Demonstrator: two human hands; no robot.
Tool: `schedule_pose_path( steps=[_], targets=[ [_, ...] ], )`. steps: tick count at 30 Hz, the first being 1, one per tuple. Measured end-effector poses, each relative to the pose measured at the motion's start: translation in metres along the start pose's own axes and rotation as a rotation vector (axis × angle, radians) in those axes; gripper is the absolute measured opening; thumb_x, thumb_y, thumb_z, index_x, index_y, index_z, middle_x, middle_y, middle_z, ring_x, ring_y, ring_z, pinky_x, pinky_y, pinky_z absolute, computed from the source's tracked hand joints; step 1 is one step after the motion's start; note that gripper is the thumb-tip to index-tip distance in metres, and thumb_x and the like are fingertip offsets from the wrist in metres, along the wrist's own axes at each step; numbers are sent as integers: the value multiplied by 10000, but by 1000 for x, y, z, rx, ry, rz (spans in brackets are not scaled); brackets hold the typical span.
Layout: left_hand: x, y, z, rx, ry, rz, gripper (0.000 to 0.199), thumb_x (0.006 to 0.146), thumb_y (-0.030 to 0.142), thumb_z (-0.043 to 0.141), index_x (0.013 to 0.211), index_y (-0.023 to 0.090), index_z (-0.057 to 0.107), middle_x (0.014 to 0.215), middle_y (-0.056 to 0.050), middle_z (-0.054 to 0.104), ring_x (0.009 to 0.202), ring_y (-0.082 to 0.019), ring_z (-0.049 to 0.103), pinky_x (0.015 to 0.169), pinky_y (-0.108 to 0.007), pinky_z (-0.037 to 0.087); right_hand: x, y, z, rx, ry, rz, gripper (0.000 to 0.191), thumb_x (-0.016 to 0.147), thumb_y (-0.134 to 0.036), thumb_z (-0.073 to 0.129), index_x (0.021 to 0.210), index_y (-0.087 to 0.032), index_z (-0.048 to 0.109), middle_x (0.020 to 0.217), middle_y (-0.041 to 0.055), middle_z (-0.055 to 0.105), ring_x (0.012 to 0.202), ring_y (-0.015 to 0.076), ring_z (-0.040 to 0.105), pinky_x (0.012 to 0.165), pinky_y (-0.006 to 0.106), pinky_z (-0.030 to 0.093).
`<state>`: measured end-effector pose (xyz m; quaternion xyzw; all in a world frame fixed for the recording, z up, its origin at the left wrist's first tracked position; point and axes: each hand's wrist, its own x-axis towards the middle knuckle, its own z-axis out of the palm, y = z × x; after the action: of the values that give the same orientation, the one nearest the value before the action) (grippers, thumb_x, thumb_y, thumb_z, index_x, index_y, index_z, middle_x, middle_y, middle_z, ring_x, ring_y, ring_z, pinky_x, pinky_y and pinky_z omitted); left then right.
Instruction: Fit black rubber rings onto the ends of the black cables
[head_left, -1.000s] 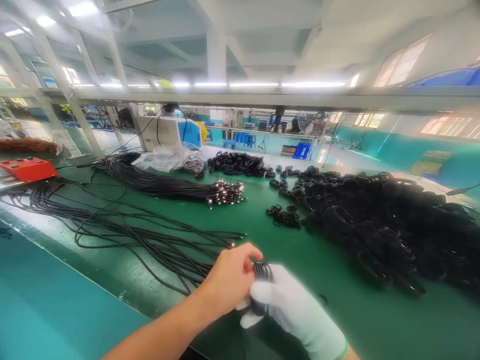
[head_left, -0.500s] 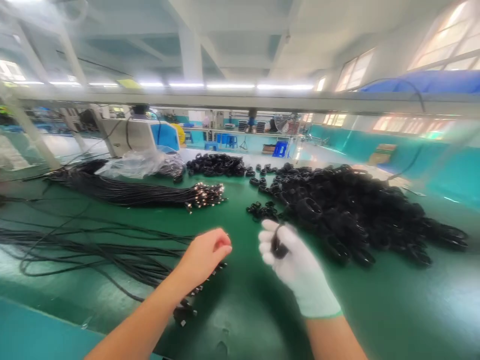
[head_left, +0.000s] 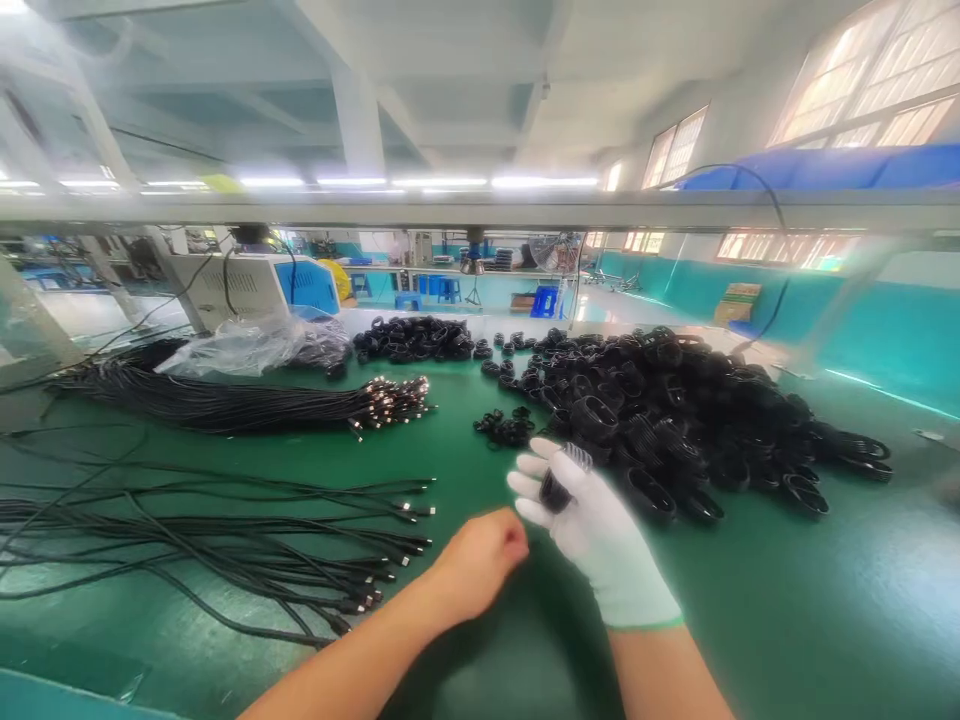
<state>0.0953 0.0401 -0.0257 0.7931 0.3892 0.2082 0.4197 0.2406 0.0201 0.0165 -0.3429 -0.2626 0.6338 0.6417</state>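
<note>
My right hand [head_left: 592, 530], in a white glove, holds a black ribbed oval ring [head_left: 556, 492] against the palm under the thumb, fingers fairly straight. Just left of it is my left hand [head_left: 480, 565], bare, its fingers curled closed; whatever they hold, if anything, is hidden. Loose black cables [head_left: 300, 535] with metal plug ends lie on the green tabletop [head_left: 465, 470] to the left. Beyond my right hand is a small cluster of little black parts [head_left: 504, 428]. A large heap of black ribbed oval rings [head_left: 675, 410] spreads to the right.
A thick bundle of black cables [head_left: 247, 405] lies at the back left, beside a clear plastic bag [head_left: 232, 345]. More black rings [head_left: 416, 340] are piled at the back. A white and blue machine [head_left: 247, 285] stands behind, and a horizontal beam [head_left: 450, 208] crosses above the table.
My left hand has moved right, toward the gloved hand, and its fingers have curled further. The ring in my right hand now shows its ribbed side. The view has shifted slightly right.
</note>
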Motion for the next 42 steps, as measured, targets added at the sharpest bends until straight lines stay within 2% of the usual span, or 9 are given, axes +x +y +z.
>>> schedule_pose_path(
  steps=[6, 11, 14, 18, 22, 26, 32, 35, 42],
  targets=[
    [-40, -2, -44, -1038, 192, -181, 265, 755, 368, 612, 754, 164, 444, 687, 21, 478, 541, -72, 431, 523, -209, 332, -2, 36, 29, -247, -41, 69, 550, 651, -295, 758, 1099, -140, 478, 806, 52, 616, 567, 133, 563, 388, 219, 422],
    [-44, -5, -32, -944, 263, -204, 290, 756, 396, 595, 674, 152, 460, 585, 36, 477, 491, -74, 423, 492, -215, 325, -4, 62, 43, -466, -57, -7, 549, 625, -301, 731, 1071, -131, 460, 613, -18, 583, 353, 92, 460, 329, 218, 349],
    [-47, -12, -25, -697, 361, -206, 281, 782, 391, 561, 665, 158, 458, 553, 42, 482, 481, -80, 435, 469, -205, 308, -9, 70, 41, -335, -55, 30, 425, 675, -292, 671, 1021, -148, 471, 536, -55, 519, 337, 67, 412, 323, 185, 289],
    [-62, -13, -33, -873, 380, -135, 271, 797, 393, 555, 691, 157, 472, 575, 35, 507, 469, -67, 417, 451, -188, 307, -15, 73, 36, 30, -356, 287, 437, 628, -337, 720, 967, -159, 509, 624, -32, 511, 429, 59, 451, 316, 146, 287],
    [-78, -10, -58, -1179, 148, -79, 240, 771, 386, 558, 743, 165, 468, 695, 15, 564, 366, -24, 344, 369, -174, 221, -16, 68, 34, 7, -644, 297, 395, 607, -284, 738, 912, -155, 523, 605, -49, 490, 343, 54, 433, 251, 145, 288],
    [-82, -8, -83, -644, -99, -117, 105, 769, 259, 532, 736, 163, 503, 606, 18, 594, 450, -60, 425, 437, -164, 257, -18, 62, 34, -193, -626, 262, 349, 631, -155, 643, 958, -138, 523, 586, -37, 543, 348, 64, 460, 288, 138, 314],
    [-84, 18, -105, 161, -118, -25, 123, 642, 191, 644, 742, 246, 689, 697, 38, 632, 733, -149, 530, 582, -195, 340, -20, 53, 39, -396, -449, 146, 387, 632, -87, 551, 1012, -141, 507, 607, -38, 574, 354, 51, 434, 326, 150, 328],
    [-81, 24, -110, 246, -15, -32, 268, 622, 214, 680, 880, 288, 683, 739, 52, 646, 742, -156, 519, 615, -206, 334, -18, 51, 43, -449, -322, 112, 485, 647, -133, 588, 1115, -154, 463, 723, -13, 595, 403, 63, 468, 338, 171, 370],
    [-74, 18, -101, 177, -4, -62, 648, 571, 285, 746, 1175, 348, 520, 1034, 13, 600, 906, -208, 529, 701, -239, 377, -9, 74, 36, -718, -402, 243, 794, 579, -129, 667, 1299, -186, 335, 654, -32, 592, 424, 102, 492, 332, 187, 387]
  ],
)
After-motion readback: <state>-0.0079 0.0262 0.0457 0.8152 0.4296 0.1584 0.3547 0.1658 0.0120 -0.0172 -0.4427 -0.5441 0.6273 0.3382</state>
